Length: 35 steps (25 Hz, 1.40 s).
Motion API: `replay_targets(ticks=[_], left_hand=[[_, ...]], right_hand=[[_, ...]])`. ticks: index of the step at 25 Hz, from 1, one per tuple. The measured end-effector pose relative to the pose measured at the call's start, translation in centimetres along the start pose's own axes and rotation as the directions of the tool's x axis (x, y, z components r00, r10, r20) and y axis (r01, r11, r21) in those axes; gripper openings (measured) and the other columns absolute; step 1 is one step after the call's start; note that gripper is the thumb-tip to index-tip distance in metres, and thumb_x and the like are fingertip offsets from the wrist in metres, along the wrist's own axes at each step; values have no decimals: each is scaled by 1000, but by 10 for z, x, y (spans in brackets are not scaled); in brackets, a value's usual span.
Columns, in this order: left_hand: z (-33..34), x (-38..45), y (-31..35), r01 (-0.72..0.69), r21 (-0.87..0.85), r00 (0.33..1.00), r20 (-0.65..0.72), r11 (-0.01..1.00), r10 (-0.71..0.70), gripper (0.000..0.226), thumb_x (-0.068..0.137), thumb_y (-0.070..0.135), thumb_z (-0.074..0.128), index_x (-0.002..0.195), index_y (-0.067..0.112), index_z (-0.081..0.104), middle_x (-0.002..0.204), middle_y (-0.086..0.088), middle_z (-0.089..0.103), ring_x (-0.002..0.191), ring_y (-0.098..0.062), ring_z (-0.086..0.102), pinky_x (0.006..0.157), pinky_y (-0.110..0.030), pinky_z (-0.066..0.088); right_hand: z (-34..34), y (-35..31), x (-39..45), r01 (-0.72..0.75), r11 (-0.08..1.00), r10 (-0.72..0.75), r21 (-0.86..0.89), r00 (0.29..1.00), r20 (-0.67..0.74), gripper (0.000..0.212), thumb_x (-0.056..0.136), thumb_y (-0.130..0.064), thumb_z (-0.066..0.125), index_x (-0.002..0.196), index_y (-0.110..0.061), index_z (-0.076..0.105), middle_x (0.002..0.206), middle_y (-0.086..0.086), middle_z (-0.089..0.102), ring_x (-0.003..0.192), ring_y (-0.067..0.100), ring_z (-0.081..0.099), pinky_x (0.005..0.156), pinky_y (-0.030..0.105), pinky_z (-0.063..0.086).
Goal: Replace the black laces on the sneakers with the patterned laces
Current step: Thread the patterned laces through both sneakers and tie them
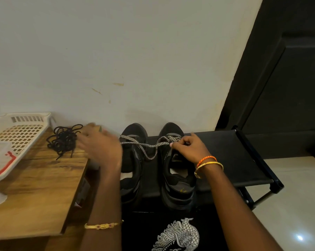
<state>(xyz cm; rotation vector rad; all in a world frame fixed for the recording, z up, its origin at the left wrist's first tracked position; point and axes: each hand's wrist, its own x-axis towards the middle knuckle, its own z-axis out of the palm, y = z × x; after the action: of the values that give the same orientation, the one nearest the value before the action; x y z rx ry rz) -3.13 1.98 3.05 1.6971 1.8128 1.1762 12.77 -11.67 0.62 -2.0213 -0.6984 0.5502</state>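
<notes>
Two black sneakers stand side by side on a black fabric rack [231,156], toes to the wall: the left sneaker [133,171] and the right sneaker [178,180]. A black-and-white patterned lace [149,147] runs across both near their toes. My right hand [191,149] pinches the patterned lace over the right sneaker. My left hand [100,144] is blurred, fingers spread, above the edge of the wooden table [35,192], holding nothing that I can see. The black laces [62,140] lie in a tangled heap on the table just left of that hand.
A white plastic basket [13,138] with a clear bag inside sits at the table's left end. The wall rises directly behind the sneakers. A dark door or cabinet stands at the right. Pale floor tiles show at the lower right.
</notes>
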Motion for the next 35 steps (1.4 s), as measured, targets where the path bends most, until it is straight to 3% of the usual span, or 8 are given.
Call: replay_targets(ticks=[3, 6, 12, 18, 21, 27, 31, 35], left_hand=[[25, -34, 21, -435, 81, 834, 411, 897, 367, 26, 94, 31, 53, 119, 26, 61, 131, -3, 49, 129, -23, 34, 104, -47, 22], [51, -66, 23, -601, 79, 628, 662, 795, 409, 23, 96, 31, 51, 114, 30, 65, 122, 4, 58, 125, -19, 39, 104, -44, 19], [46, -63, 16, -535, 118, 781, 447, 837, 437, 20, 95, 26, 52, 104, 26, 70, 104, 4, 65, 107, -18, 49, 89, -35, 21], [26, -40, 2, -278, 245, 955, 171, 929, 240, 20, 92, 23, 55, 106, 22, 70, 106, 1, 66, 113, -22, 45, 93, -38, 23], [29, -46, 8, -372, 270, 912, 282, 888, 297, 25, 90, 22, 54, 114, 23, 63, 119, 1, 59, 123, -21, 38, 102, -44, 21], [54, -70, 14, -735, 123, 585, 613, 667, 531, 29, 97, 30, 47, 124, 30, 57, 126, 4, 56, 127, -19, 36, 109, -47, 9], [52, -57, 13, -643, 247, 698, 578, 725, 423, 25, 89, 19, 56, 112, 26, 63, 120, 3, 56, 120, -20, 41, 104, -42, 21], [46, -54, 16, -613, 252, 718, 574, 749, 395, 25, 91, 20, 50, 114, 22, 60, 118, 1, 59, 119, -20, 43, 102, -44, 22]], right_hand=[[-9, 5, 6, -76, 997, 77, 14, 994, -78, 28, 75, -21, 72, 93, -15, 52, 112, 6, 46, 93, 19, 54, 81, 32, 49], [-5, 13, 8, -167, 985, 165, -50, 985, -50, 37, 72, -24, 72, 97, -17, 46, 112, 10, 50, 90, 22, 58, 77, 34, 52], [-5, 17, 6, -162, 977, 158, -139, 987, -35, 19, 83, -16, 63, 95, -14, 50, 103, 10, 57, 91, 24, 57, 78, 34, 50], [-2, 13, 7, -169, 973, 170, -156, 985, -7, 18, 83, -15, 60, 98, -13, 51, 99, 8, 54, 87, 22, 55, 77, 35, 50], [-3, 14, 9, -157, 967, 162, -201, 987, 7, 22, 83, -15, 60, 102, -12, 50, 102, 9, 55, 89, 23, 55, 76, 34, 48], [-5, 13, 17, -55, 962, 68, -269, 997, 41, 25, 84, -17, 65, 104, -13, 51, 99, 4, 51, 93, 21, 55, 81, 33, 52], [-12, 12, 19, -92, 970, 117, -227, 988, 99, 22, 84, -15, 64, 101, -16, 50, 98, 3, 52, 88, 17, 53, 70, 26, 47], [-16, 12, 21, -72, 974, 113, -214, 976, 185, 26, 84, -21, 67, 103, -17, 51, 94, 2, 54, 88, 18, 56, 73, 27, 49]])
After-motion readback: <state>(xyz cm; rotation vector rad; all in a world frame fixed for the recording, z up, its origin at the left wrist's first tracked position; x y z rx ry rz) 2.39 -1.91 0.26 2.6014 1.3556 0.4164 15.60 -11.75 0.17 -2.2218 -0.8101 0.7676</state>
